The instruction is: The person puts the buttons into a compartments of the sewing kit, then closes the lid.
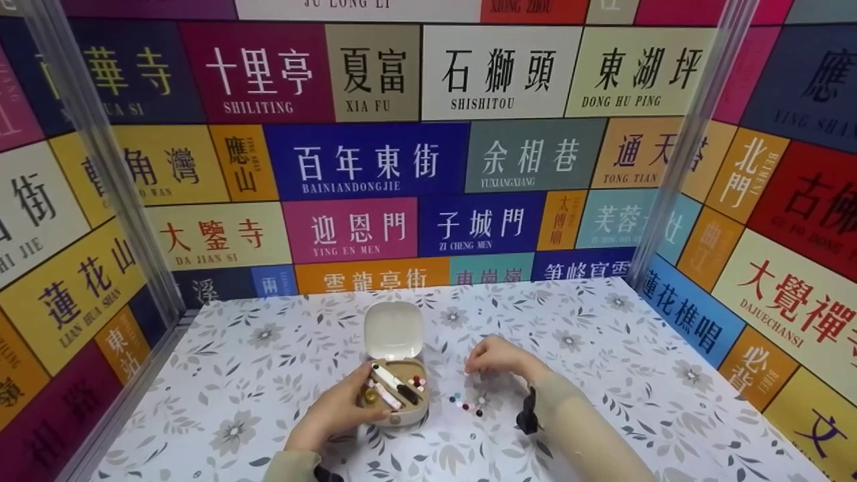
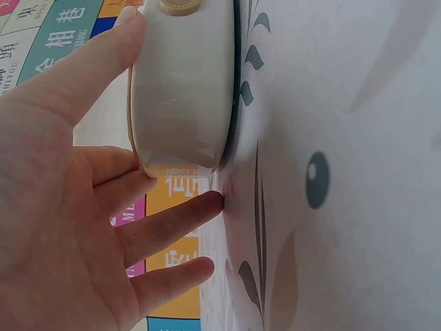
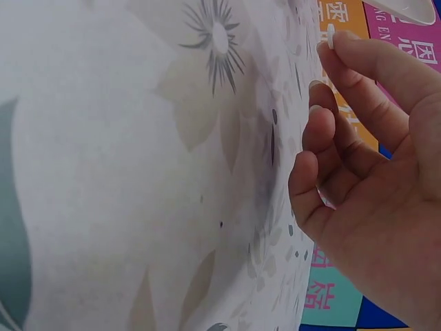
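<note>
A small cream case (image 1: 395,418) stands on the table with its rounded lid (image 1: 394,329) raised. My left hand (image 1: 345,404) grips its left side, thumb at the front; the left wrist view shows the hand (image 2: 76,200) with its lower fingers spread beyond the case (image 2: 182,89). Inside lie a white stick with a black end (image 1: 396,381), a pink-and-white stick (image 1: 386,395) and small red and white balls (image 1: 418,383). Right of the case, my right hand (image 1: 502,357) pinches a small white piece (image 3: 331,36) between thumb and finger; its kind is unclear.
Several small coloured balls (image 1: 466,406) lie loose on the flowered tablecloth (image 1: 268,375), between the case and my right forearm. Panels with large printed characters (image 1: 368,161) enclose the table at the back and sides. Metal posts (image 1: 679,134) stand at the corners.
</note>
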The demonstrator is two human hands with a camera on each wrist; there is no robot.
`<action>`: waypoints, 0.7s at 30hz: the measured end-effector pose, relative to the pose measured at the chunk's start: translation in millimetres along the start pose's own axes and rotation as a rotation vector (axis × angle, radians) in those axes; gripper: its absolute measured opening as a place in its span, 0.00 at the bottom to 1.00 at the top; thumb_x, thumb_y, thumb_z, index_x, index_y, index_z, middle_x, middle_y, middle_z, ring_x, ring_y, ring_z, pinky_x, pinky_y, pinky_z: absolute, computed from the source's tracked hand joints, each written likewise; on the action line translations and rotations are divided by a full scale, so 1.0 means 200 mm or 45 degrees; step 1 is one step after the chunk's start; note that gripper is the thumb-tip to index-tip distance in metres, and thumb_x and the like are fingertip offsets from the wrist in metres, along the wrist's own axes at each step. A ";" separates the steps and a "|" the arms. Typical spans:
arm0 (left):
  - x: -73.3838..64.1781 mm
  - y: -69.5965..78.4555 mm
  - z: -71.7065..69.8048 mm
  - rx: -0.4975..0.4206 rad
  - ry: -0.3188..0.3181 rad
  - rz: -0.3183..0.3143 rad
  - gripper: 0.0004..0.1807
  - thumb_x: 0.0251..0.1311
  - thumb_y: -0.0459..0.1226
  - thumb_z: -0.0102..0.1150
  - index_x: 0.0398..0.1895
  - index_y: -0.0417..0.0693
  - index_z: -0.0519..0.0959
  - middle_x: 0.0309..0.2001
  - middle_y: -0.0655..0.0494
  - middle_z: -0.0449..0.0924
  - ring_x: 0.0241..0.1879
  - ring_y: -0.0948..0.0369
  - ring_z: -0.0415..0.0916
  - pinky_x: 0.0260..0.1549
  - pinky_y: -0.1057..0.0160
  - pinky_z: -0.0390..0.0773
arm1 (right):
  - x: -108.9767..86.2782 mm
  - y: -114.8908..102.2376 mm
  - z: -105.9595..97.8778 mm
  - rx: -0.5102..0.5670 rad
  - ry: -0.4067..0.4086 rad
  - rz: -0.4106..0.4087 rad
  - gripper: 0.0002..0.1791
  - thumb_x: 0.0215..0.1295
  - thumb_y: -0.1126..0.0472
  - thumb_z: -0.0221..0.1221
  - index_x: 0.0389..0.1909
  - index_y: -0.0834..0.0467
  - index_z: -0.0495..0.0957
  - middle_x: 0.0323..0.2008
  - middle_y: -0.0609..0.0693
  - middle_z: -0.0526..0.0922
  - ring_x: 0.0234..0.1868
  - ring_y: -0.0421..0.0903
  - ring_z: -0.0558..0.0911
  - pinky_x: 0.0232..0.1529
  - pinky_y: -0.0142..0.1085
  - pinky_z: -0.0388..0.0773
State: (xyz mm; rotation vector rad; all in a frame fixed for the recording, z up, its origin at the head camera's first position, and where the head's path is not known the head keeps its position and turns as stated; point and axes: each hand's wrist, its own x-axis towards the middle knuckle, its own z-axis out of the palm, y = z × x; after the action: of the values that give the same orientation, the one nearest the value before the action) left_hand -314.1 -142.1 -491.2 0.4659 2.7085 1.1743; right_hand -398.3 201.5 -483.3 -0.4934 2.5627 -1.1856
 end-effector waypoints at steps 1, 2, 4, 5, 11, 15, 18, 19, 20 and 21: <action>0.00 0.00 0.00 0.001 0.002 -0.002 0.60 0.44 0.57 0.73 0.76 0.45 0.52 0.74 0.42 0.52 0.70 0.42 0.53 0.67 0.39 0.52 | 0.00 0.00 0.00 0.003 0.001 0.002 0.06 0.54 0.62 0.67 0.27 0.62 0.86 0.21 0.47 0.81 0.21 0.42 0.72 0.23 0.33 0.69; 0.00 0.00 0.00 0.001 0.004 -0.004 0.60 0.44 0.57 0.73 0.76 0.45 0.52 0.74 0.41 0.52 0.70 0.41 0.53 0.67 0.39 0.52 | 0.00 0.00 -0.01 0.005 0.002 0.001 0.06 0.53 0.62 0.67 0.26 0.62 0.86 0.21 0.48 0.81 0.21 0.42 0.72 0.23 0.33 0.69; -0.01 0.01 0.00 0.000 0.007 -0.011 0.60 0.43 0.57 0.73 0.76 0.44 0.52 0.73 0.41 0.52 0.70 0.41 0.53 0.67 0.39 0.52 | 0.00 -0.01 -0.02 0.006 0.005 0.001 0.06 0.53 0.61 0.67 0.27 0.61 0.86 0.21 0.47 0.81 0.21 0.42 0.71 0.23 0.32 0.69; -0.01 0.01 0.00 0.002 0.008 -0.012 0.60 0.43 0.58 0.73 0.76 0.44 0.52 0.73 0.41 0.52 0.70 0.41 0.53 0.67 0.39 0.52 | -0.01 -0.02 -0.02 0.002 0.007 -0.002 0.06 0.53 0.61 0.67 0.27 0.61 0.86 0.21 0.46 0.81 0.22 0.42 0.72 0.24 0.33 0.70; 0.00 0.01 -0.01 0.015 -0.001 -0.007 0.60 0.44 0.58 0.72 0.76 0.43 0.52 0.74 0.42 0.52 0.70 0.42 0.54 0.67 0.39 0.53 | 0.00 -0.04 -0.03 -0.014 0.011 -0.054 0.07 0.54 0.62 0.66 0.27 0.63 0.85 0.22 0.42 0.80 0.24 0.41 0.74 0.34 0.42 0.78; 0.01 0.01 -0.01 0.011 -0.011 -0.009 0.60 0.44 0.59 0.72 0.76 0.43 0.52 0.74 0.42 0.52 0.70 0.42 0.54 0.66 0.39 0.54 | 0.00 -0.04 -0.04 -0.025 0.016 -0.063 0.07 0.54 0.61 0.67 0.26 0.62 0.85 0.21 0.42 0.79 0.24 0.41 0.73 0.35 0.45 0.79; 0.01 0.01 0.00 -0.016 -0.018 -0.023 0.60 0.44 0.58 0.73 0.76 0.44 0.52 0.74 0.42 0.52 0.70 0.41 0.53 0.67 0.39 0.53 | 0.00 -0.05 -0.04 -0.030 0.015 -0.058 0.07 0.54 0.61 0.67 0.27 0.62 0.86 0.22 0.43 0.80 0.24 0.40 0.73 0.35 0.44 0.78; 0.01 0.01 0.00 -0.025 -0.020 -0.028 0.60 0.43 0.58 0.73 0.76 0.44 0.52 0.74 0.42 0.52 0.70 0.41 0.52 0.67 0.39 0.52 | 0.00 -0.05 -0.04 -0.030 0.013 -0.055 0.07 0.54 0.60 0.67 0.27 0.61 0.86 0.23 0.43 0.81 0.24 0.40 0.73 0.35 0.44 0.79; 0.01 0.01 0.00 -0.032 -0.021 -0.032 0.61 0.43 0.58 0.73 0.76 0.45 0.52 0.74 0.42 0.51 0.71 0.41 0.52 0.67 0.39 0.52 | 0.01 -0.05 -0.04 -0.029 0.012 -0.051 0.06 0.54 0.60 0.67 0.27 0.60 0.86 0.23 0.44 0.82 0.24 0.40 0.73 0.35 0.43 0.79; 0.01 0.01 -0.01 -0.036 -0.021 -0.034 0.61 0.43 0.58 0.73 0.76 0.45 0.52 0.74 0.42 0.51 0.71 0.41 0.52 0.67 0.39 0.51 | 0.01 -0.05 -0.05 -0.027 0.010 -0.049 0.06 0.54 0.60 0.67 0.27 0.59 0.86 0.23 0.44 0.82 0.24 0.39 0.73 0.35 0.42 0.79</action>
State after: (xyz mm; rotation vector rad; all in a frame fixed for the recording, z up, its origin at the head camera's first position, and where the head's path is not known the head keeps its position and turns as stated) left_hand -315.3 -141.3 -489.3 0.4322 2.6725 1.1946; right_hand -401.4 201.1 -470.1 -0.5466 2.5861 -1.1761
